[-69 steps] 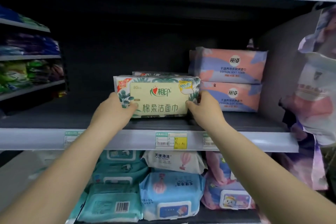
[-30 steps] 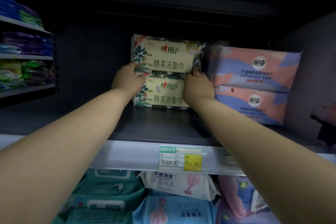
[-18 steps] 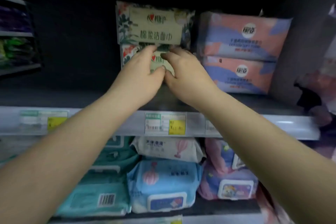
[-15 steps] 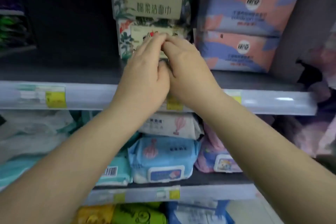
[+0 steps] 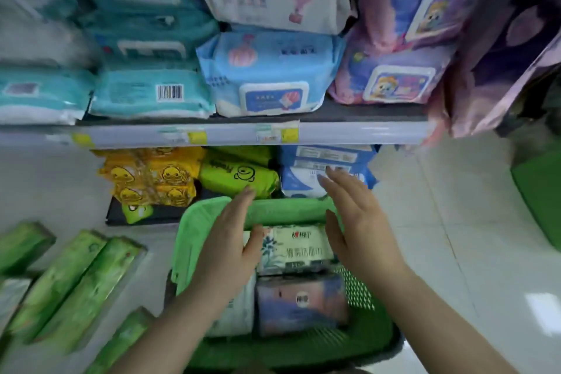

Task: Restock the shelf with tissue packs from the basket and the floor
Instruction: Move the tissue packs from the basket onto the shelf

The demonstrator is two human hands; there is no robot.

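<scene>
A green plastic basket [image 5: 209,222] stands on the floor in front of the shelves. Inside it lie a cream floral tissue pack [image 5: 296,247] and, nearer me, a pink-and-blue tissue pack [image 5: 300,304]. My left hand [image 5: 230,246] hovers over the basket's left side with fingers straight, just left of the cream pack. My right hand [image 5: 358,228] is spread open above the pack's right side. Neither hand holds anything. Several long green tissue packs [image 5: 76,282] lie on the floor to the left.
A shelf edge with price tags [image 5: 273,133] runs across the view, with teal, blue and purple wipe packs [image 5: 267,70] above it. Yellow duck packs [image 5: 148,176], green packs and a blue pack sit on the bottom shelf. White tiled floor [image 5: 455,222] extends to the right.
My hands left the two stacked cream packs on the upper shelf. My view dropped to the floor, and both hands now reach down open over the basket.
</scene>
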